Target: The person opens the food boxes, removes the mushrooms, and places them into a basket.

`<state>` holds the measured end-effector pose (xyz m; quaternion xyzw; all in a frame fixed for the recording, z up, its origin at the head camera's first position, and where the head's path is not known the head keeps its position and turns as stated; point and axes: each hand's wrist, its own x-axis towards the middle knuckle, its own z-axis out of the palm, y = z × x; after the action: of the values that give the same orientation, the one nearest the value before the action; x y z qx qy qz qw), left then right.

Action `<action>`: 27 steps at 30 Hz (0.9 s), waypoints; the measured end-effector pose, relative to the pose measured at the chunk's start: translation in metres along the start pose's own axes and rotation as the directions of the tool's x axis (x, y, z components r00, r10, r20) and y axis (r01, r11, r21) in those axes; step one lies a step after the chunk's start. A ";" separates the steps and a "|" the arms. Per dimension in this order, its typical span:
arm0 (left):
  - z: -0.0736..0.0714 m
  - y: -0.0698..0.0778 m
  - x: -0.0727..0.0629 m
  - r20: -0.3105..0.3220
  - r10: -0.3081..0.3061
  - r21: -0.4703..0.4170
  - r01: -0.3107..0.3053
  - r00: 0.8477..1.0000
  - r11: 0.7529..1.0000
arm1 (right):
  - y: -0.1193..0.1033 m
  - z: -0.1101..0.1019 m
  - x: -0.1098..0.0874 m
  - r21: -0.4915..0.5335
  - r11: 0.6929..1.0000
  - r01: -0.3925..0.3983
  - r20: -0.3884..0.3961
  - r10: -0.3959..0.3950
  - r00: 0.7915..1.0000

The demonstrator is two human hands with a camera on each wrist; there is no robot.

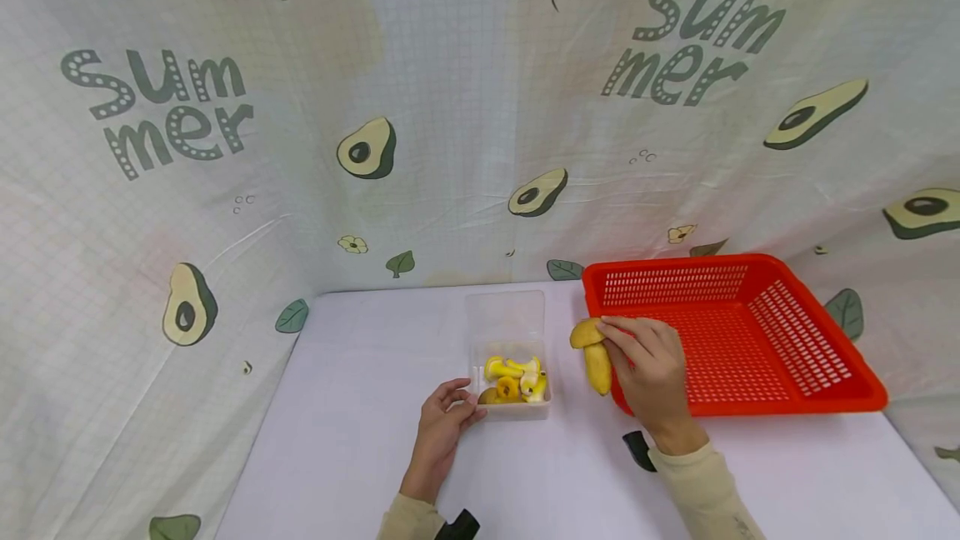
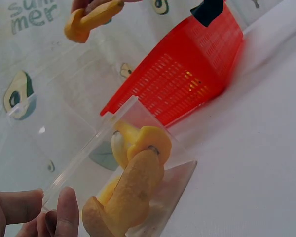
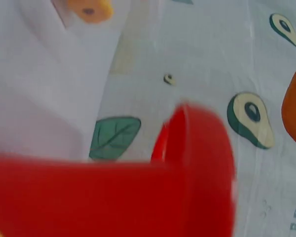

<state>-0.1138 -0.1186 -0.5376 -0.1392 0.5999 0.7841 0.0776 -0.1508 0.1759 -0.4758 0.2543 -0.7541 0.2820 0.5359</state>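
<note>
step: carrying mushroom (image 1: 592, 354) basket (image 1: 787, 398)→box (image 1: 510, 415) | right grip (image 1: 651, 373) pinching mushroom | left grip (image 1: 444, 423) fingertips steadying box | next: lower into box, leftward

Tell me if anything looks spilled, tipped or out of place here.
Nothing stands out. The clear box sits upright with its yellow mushrooms inside, the red basket is flat on the table, and the right hand holds one mushroom.

"Summer" twice on backdrop cloth (image 1: 465, 107)
</note>
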 end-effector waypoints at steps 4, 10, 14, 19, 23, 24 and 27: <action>-0.001 -0.001 -0.001 -0.009 0.000 0.002 0.001 1.000 1.000 | 0.008 -0.014 0.000 -0.047 0.999 -0.014 0.056 0.016 0.998; 0.000 -0.001 -0.001 0.003 0.007 0.003 -0.007 1.000 1.000 | 0.023 -0.033 -0.003 -0.111 0.994 -0.016 0.109 0.029 0.994; 0.000 0.001 -0.001 0.009 0.012 0.006 -0.012 1.000 1.000 | 0.032 -0.042 -0.005 -0.130 0.991 -0.019 0.117 0.034 0.993; 0.000 0.001 -0.001 0.011 0.013 0.010 -0.013 1.000 1.000 | 0.038 -0.055 -0.005 -0.158 0.984 -0.078 0.141 0.101 0.985; -0.001 0.001 -0.001 0.009 0.009 0.018 -0.009 1.000 1.000 | 0.042 -0.067 -0.003 -0.235 0.959 -0.155 0.195 0.203 0.960; -0.001 0.001 -0.001 0.008 0.008 0.021 -0.008 1.000 1.000 | 0.044 -0.070 -0.003 -0.256 0.951 -0.170 0.206 0.226 0.952; -0.001 0.001 -0.001 0.007 0.008 0.025 -0.008 1.000 1.000 | 0.049 -0.077 -0.003 -0.303 0.930 -0.207 0.211 0.277 0.937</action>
<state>-0.1132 -0.1196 -0.5371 -0.1331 0.6097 0.7774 0.0785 -0.1324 0.2648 -0.4651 0.1151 -0.8732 0.2041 0.4274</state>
